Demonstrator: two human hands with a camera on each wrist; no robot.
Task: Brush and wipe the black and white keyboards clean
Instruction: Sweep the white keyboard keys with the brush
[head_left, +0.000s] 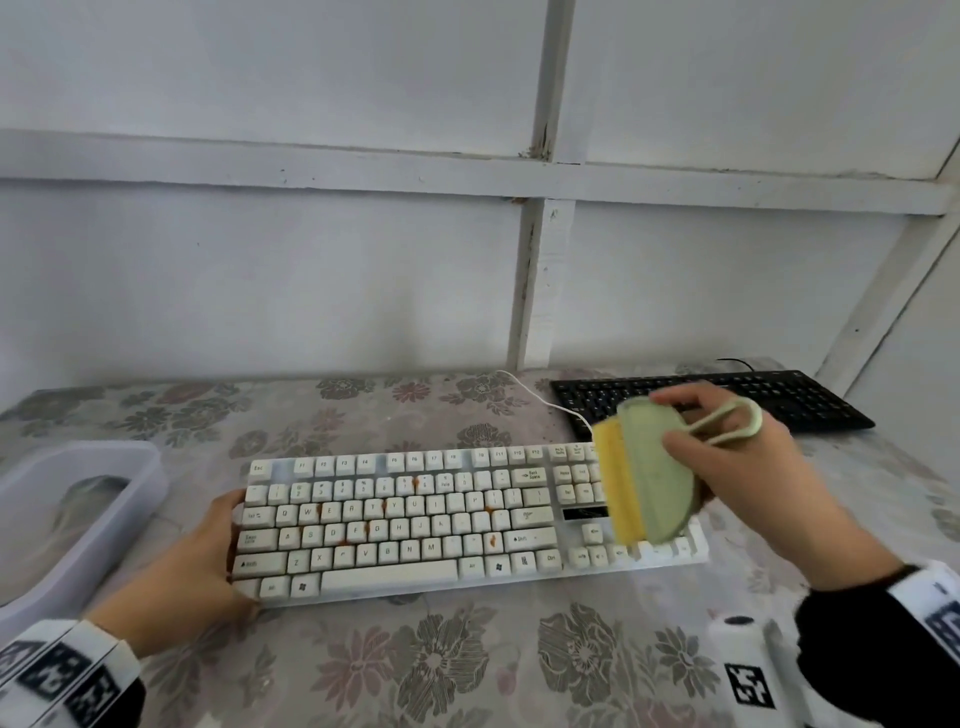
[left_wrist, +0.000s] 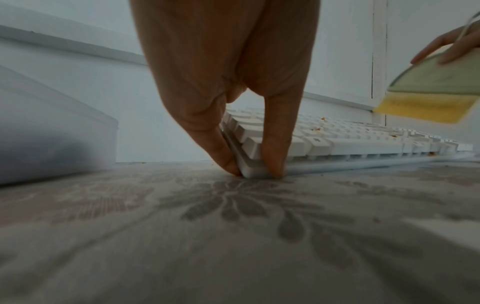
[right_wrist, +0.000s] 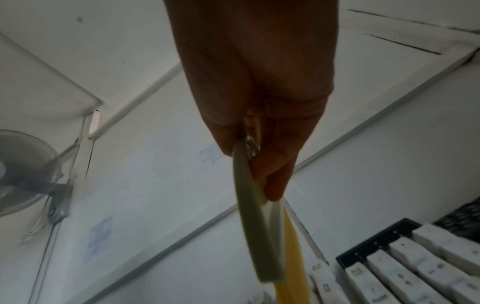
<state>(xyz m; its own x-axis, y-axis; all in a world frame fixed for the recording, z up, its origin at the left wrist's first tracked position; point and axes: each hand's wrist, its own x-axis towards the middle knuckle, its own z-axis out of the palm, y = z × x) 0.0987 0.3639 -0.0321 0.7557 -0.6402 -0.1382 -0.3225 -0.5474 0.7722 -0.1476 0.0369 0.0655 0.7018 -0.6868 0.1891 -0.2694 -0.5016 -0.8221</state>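
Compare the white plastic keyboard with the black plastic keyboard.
The white plastic keyboard lies near; the black plastic keyboard farther back, right. Orange-brown specks dot the white; none show on the black. A left hand holds the white; the black is untouched. Both lie flat on the floral tablecloth.

Motion-blurred brush (head_left: 654, 483), white keyboard (head_left: 395, 525) numpad partly hidden, tub (head_left: 78, 449) cropped

Tub (head_left: 119, 535) left of keyboard (head_left: 415, 525); second keyboard (head_left: 810, 405) behind right.
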